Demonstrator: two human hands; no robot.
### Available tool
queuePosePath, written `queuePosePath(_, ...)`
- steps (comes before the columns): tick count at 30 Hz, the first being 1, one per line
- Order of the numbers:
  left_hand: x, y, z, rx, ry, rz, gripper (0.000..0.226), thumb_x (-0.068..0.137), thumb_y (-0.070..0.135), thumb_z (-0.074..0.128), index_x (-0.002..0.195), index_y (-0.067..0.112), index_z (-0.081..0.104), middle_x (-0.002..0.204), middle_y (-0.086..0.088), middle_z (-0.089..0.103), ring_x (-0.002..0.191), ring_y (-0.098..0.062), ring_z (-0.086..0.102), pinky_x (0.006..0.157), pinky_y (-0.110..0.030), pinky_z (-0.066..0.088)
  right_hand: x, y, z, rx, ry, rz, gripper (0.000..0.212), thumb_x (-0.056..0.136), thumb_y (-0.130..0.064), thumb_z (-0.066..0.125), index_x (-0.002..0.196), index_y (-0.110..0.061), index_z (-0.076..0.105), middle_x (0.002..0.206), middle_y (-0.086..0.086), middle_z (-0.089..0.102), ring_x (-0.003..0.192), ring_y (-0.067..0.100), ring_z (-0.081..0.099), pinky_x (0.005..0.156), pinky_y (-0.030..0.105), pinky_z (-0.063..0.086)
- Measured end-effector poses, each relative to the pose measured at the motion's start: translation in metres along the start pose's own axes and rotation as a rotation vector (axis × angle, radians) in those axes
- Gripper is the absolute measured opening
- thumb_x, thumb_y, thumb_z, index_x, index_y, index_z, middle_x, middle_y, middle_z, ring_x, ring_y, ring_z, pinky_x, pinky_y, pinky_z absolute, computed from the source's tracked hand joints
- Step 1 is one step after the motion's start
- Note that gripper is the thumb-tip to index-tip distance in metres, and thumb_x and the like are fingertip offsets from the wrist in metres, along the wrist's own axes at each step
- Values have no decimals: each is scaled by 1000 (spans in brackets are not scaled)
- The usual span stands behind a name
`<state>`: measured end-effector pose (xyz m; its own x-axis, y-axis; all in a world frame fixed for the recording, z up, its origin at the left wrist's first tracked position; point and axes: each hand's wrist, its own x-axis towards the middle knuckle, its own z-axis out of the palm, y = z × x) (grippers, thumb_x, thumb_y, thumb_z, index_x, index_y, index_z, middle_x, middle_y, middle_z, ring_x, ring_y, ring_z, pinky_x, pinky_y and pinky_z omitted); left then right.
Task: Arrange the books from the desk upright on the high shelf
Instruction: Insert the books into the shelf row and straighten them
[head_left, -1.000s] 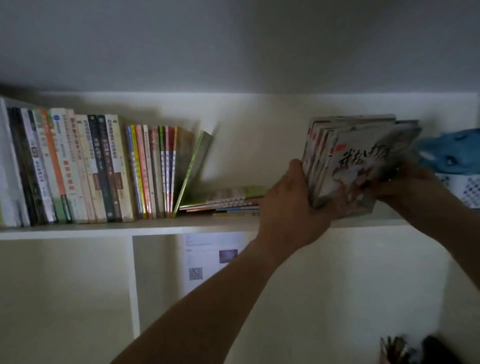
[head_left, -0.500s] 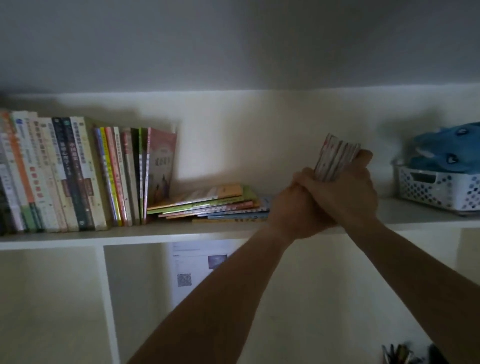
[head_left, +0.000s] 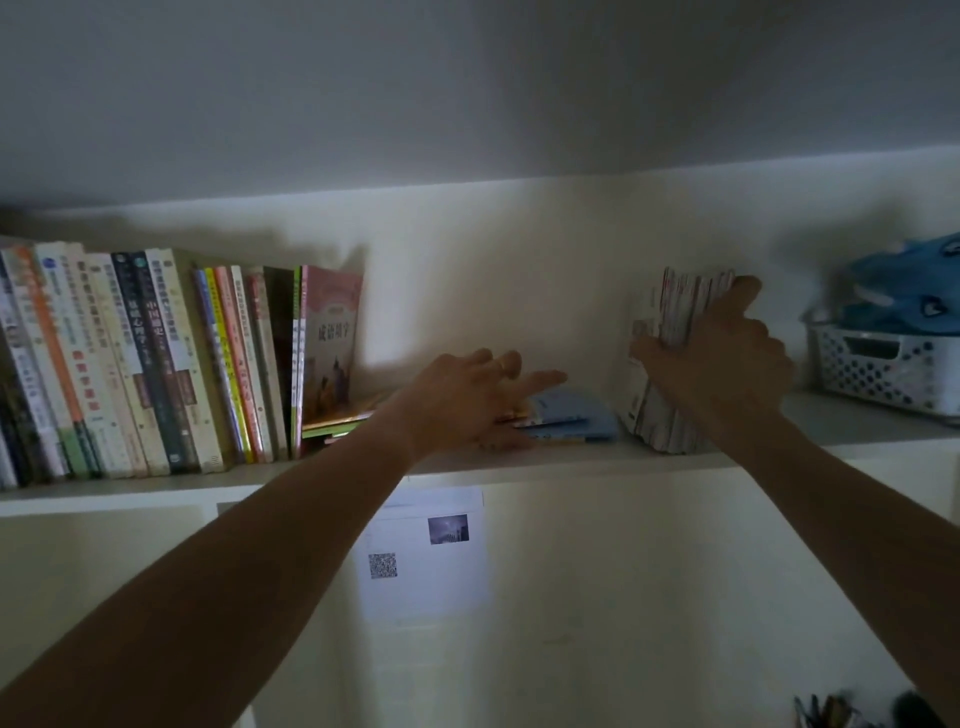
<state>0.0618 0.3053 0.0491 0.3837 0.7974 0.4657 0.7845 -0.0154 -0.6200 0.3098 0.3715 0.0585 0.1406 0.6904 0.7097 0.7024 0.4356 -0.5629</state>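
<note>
Our right hand (head_left: 719, 358) grips upright book bundle (head_left: 675, 332) on shelf (head_left: 519, 462) — left hand (head_left: 462, 400) fingers spread, over flat books (head_left: 566, 421)

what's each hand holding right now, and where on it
Right hand grips the upright stack of thin books around its front edge. Left hand holds nothing.

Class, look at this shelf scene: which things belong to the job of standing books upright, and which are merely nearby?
Part of the job:
upright bundle of books, held by the right hand
flat pile of books, under the left hand
standing row of books
high shelf

Merely nearby:
white basket
blue plush toy
paper notice
</note>
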Motion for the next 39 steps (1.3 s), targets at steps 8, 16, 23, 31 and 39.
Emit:
queuePosePath(8,2,9,-10,256,-116,232,43,109,27,30,148,43,39,161,-26,28,106,-38,61,75,-39,49,-5,7,13,-4,106,6,92,74,-49,74,136,-4,24,88,14,58,79,43,65,74,46,50)
queuePosePath(16,-11,6,-3,104,2,-220,43,107,27,42,147,40,35,154,-23,29,107,-39,53,66,-42,46,-21,11,30,100,70,0,89,76,-38,82,136,-9,23,98,23,63,82,46,65,70,42,41)
queuePosePath(23,-14,-65,-52,-25,318,-742,55,93,24,56,146,29,43,116,-16,50,87,-35,60,60,-41,54,-36,-18,44,223,50,-4,84,80,-31,82,134,-8,22,96,35,63,82,52,64,72,48,46)
queuePosePath(31,-48,-99,-44,-65,386,-980,58,86,14,55,141,29,44,138,-18,35,93,-34,60,57,-36,44,-80,-107,97,341,-42,-113,83,80,-37,78,133,-19,17,89,23,67,79,44,67,69,41,46)
queuePosePath(39,-82,-79,9,-2,557,-851,43,106,39,39,137,17,59,169,-20,14,157,-41,4,128,-53,0,-106,-175,129,372,-180,-239,83,84,-41,69,143,-22,14,105,8,65,85,37,67,67,34,46)
